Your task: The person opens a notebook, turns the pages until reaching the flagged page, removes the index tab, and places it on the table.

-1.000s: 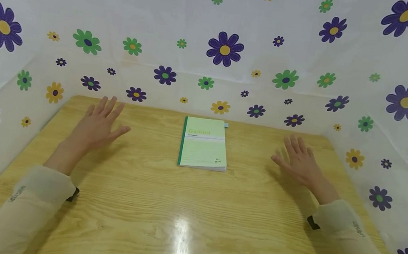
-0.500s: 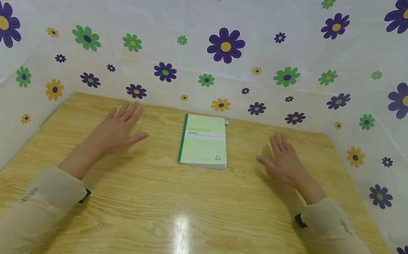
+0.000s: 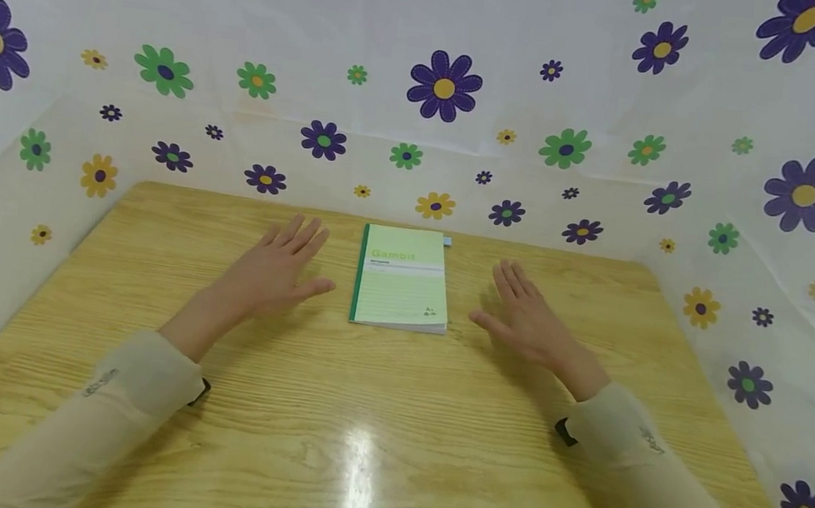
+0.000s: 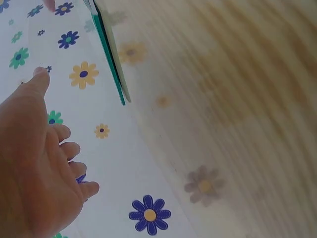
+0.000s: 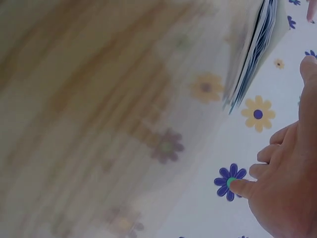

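A light green notebook [image 3: 402, 287] with a dark green spine and the word Gambit on its cover lies flat near the back of the table. My left hand [image 3: 269, 276] is just left of it, fingers spread and thumb pointing toward the spine. On the other side, my right hand [image 3: 528, 322] has its fingers extended, the thumb toward the page edges. Gaps show between both hands and the notebook. In the left wrist view the green spine [image 4: 110, 57] stands beyond the thumb; the right wrist view shows the page edges [image 5: 253, 54].
The wooden table [image 3: 329, 413] has a glossy top that reflects light at the front. A white cloth [image 3: 291, 14] printed with purple, green and yellow flowers walls in the back and both sides. A small blue tab [image 3: 447, 242] sticks out at the notebook's upper right.
Both hands have moved inward from the sides toward the notebook, the left one to the right and the right one to the left. The notebook stays where it was.
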A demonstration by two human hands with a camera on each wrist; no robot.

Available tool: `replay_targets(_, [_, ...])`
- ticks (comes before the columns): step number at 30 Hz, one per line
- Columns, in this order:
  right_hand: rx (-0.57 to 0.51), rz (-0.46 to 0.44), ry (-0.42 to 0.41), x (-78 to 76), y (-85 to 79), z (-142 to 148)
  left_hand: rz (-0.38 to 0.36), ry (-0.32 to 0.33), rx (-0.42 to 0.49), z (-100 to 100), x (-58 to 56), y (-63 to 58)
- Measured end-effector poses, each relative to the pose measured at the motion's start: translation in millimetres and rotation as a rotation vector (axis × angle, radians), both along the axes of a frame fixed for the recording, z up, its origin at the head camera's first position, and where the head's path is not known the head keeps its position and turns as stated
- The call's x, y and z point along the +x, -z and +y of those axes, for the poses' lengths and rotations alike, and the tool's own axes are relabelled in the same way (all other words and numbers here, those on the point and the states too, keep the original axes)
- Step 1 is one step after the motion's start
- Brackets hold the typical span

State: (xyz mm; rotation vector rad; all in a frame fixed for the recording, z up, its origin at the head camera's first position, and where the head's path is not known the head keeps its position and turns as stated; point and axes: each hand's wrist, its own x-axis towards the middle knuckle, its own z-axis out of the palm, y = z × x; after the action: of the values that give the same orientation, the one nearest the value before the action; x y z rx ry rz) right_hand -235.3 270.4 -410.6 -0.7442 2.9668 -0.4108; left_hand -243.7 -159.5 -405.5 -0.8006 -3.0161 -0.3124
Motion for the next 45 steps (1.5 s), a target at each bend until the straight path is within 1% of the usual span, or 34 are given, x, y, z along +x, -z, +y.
replay_targets(6, [-0.021, -0.029, -0.026, -0.3, 2.4, -17.9, -0.022, 0.041, -0.027, 18.1, -2.2, 2.7])
replay_targets(10, [-0.033, -0.056, -0.038, 0.0, 2.9, -28.0, -0.047, 0.062, -0.025, 27.9, -2.7, 7.6])
replay_targets(15, [-0.072, -0.122, -0.028, 0.3, 1.3, -39.1, -0.088, 0.067, -0.011, 38.4, -3.4, 12.1])
replay_targets(19, [-0.095, -0.182, -0.018, -1.4, 2.0, -46.9, -0.11, 0.078, -0.007, 47.1, -6.1, 14.0])
replay_targets(22, [-0.098, -0.208, -0.025, -4.0, 3.0, -52.9, -0.119, 0.084, -0.011, 53.0, -8.9, 15.4])
replay_targets(25, [-0.092, -0.21, -0.036, -7.3, 4.2, -57.5, -0.119, 0.082, -0.035, 58.0, -11.3, 15.9])
replay_targets(27, [-0.092, -0.198, -0.047, -9.7, 5.1, -59.6, -0.139, 0.078, -0.039, 61.3, -12.7, 16.0])
replay_targets(33, [-0.056, -0.181, -0.066, -14.8, 7.8, -63.0, -0.259, 0.053, -0.03, 69.2, -15.0, 15.9])
replay_targets(36, [-0.034, -0.193, -0.072, -16.6, 6.6, -65.9, -0.286, 0.034, -0.04, 70.9, -16.5, 16.2])
replay_targets(41, [0.011, -0.225, -0.077, -20.0, 6.4, -68.6, -0.328, 0.02, -0.051, 73.2, -19.2, 16.8])
replay_targets(45, [0.039, -0.252, -0.075, -22.0, 8.0, -69.2, -0.343, 0.016, -0.07, 74.3, -20.3, 16.7])
